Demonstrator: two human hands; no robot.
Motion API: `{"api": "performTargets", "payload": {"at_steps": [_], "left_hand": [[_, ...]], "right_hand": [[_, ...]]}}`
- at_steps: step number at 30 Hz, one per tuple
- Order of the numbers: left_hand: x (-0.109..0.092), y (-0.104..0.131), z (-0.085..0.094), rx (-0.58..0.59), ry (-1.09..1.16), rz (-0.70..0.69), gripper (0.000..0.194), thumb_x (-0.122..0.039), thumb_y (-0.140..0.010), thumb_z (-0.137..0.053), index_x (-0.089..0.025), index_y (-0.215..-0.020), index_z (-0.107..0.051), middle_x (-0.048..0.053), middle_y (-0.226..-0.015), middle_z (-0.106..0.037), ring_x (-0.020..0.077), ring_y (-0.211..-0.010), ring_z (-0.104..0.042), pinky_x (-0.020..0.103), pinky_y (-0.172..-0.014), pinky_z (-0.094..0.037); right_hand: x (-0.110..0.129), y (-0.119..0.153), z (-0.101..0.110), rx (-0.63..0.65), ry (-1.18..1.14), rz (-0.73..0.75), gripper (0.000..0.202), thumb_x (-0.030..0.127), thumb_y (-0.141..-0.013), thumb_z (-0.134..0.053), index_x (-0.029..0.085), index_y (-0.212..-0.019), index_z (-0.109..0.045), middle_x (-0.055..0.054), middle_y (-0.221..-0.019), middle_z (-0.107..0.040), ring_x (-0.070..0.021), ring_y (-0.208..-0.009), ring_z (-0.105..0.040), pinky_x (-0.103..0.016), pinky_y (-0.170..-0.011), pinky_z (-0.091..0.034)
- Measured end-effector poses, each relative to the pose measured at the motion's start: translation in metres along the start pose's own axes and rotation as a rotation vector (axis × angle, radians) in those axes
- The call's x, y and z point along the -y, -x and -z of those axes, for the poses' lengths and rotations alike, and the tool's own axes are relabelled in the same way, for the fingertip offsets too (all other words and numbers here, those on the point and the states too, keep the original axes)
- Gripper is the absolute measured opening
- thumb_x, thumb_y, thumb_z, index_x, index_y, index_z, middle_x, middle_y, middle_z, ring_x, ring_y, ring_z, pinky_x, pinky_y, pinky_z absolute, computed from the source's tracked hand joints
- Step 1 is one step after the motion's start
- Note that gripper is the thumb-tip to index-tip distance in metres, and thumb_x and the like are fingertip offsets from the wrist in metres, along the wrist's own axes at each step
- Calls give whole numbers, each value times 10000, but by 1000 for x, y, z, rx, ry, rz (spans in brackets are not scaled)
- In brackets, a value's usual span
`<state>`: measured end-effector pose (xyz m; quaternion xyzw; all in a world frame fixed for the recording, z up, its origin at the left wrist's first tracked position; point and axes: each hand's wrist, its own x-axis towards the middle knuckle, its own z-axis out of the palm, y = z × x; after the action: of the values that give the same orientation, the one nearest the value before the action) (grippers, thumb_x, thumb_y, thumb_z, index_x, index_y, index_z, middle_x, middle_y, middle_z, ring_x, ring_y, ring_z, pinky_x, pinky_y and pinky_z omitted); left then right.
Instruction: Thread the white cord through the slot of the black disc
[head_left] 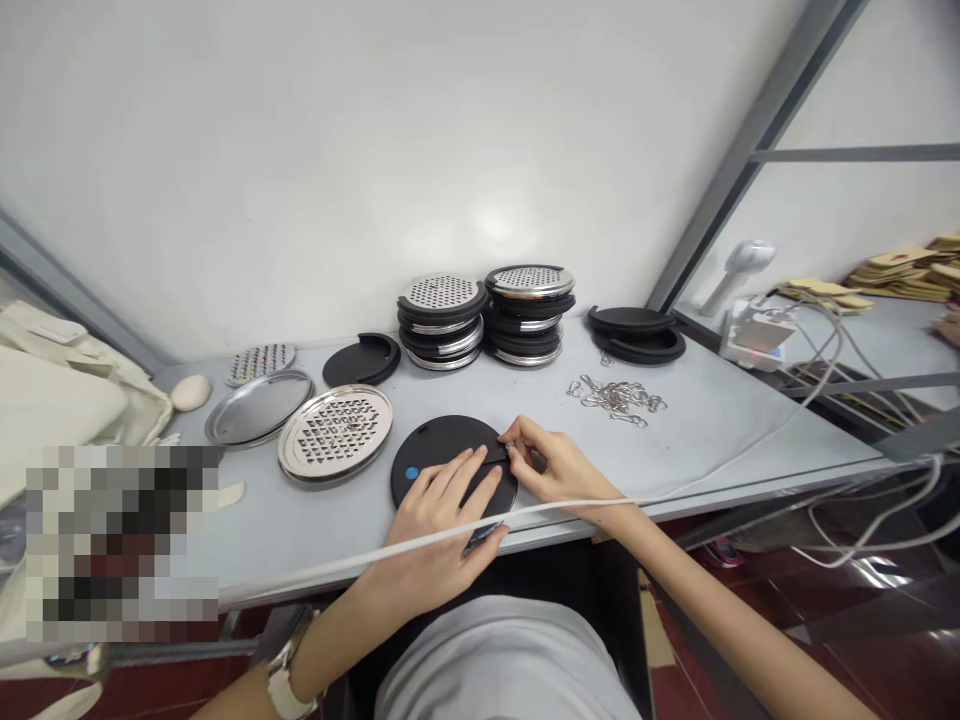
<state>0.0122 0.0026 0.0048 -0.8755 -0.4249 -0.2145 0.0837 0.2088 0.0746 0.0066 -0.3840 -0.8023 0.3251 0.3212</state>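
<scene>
pinning: the left hand [442, 510] lies flat, fingers spread, on the black round lid [450, 462], holding it down on the grey table [705, 430] near its front edge, at 6 o'clock of the tabletop.
right hand: the right hand [551, 462] has thumb and fingertips pinched together at the lid's 3 o'clock rim, on a small slot or tab; what lies between them is too small to tell.
lid feel: looks like matte plastic or rubber, light, fairly stiff, not slippery; a blue dot [412, 473] sits at its 8 o'clock. judged best taken by the rim, since the flat top gives no hold.
grater disc: a shiny perforated steel disc [335, 432] at 9 o'clock of the lid, just beside it; likely thin, rigid, sharp on the holes, so edge-hold only.
plain tray: a smooth steel dish [259, 407] touching the grater disc at its 10 o'clock.
stacks: two piles of black-and-steel assembled units [486, 315] at 12 o'clock, by the wall.
loose lids: black lids at 11 o'clock [361, 360] and 1 o'clock [636, 333].
clips: a heap of small metal hooks [616, 396] at 2 o'clock, light and tangly.
cord: a white cable [450, 535] runs across the table edge over both wrists.
</scene>
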Motion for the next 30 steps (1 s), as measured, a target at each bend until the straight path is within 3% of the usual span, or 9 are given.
{"api": "performTargets", "payload": {"at_steps": [10, 16, 21, 26, 30], "left_hand": [[1, 0, -1, 1, 10, -1, 480, -340, -921, -493, -141, -1356, -458, 145, -1428, -405, 282, -1279, -413, 413, -996, -383], [0, 0, -1, 6, 7, -2, 470, -343, -927, -484, -144, -1352, -464, 145, -1430, -401, 284, -1274, -417, 417, -992, -382], [0, 0, -1, 5, 9, -1, 473, -344, -925, -488, -144, -1353, -463, 146, -1432, -398, 278, -1282, -408, 409, -998, -379], [0, 0, -1, 4, -2, 2, 469, -347, -926, -481, -150, -1351, -468, 139, -1432, -401, 280, -1277, -416, 412, -997, -379], [0, 0, -1, 1, 1, 1, 468, -344, -925, -480, -148, -1350, -468, 134, -1436, -398, 280, -1278, -414, 408, -996, -381]], "right_hand": [[1, 2, -3, -3, 63, 15, 116, 181, -848, -444, 200, -961, -465, 79, -572, -419, -95, -498, -408, -202, -518, -343], [-1, 2, -2, 4, 83, 38, 146, 127, -858, -390, 203, -962, -460, 17, -718, -543, -118, -599, -517, -226, -608, -391], [-1, 2, -2, 22, 49, 11, 198, 142, -888, -374, 205, -1075, -389, 49, -654, -484, -119, -540, -469, -224, -571, -368], [-2, 1, -2, 10, 20, 15, 61, 170, -905, -369, 215, -933, -398, 34, -678, -506, -116, -566, -485, -224, -577, -373], [0, 2, -2, 20, 38, -11, 64, 180, -885, -396, 217, -934, -415, 65, -602, -459, -101, -497, -430, -209, -514, -340]]}}
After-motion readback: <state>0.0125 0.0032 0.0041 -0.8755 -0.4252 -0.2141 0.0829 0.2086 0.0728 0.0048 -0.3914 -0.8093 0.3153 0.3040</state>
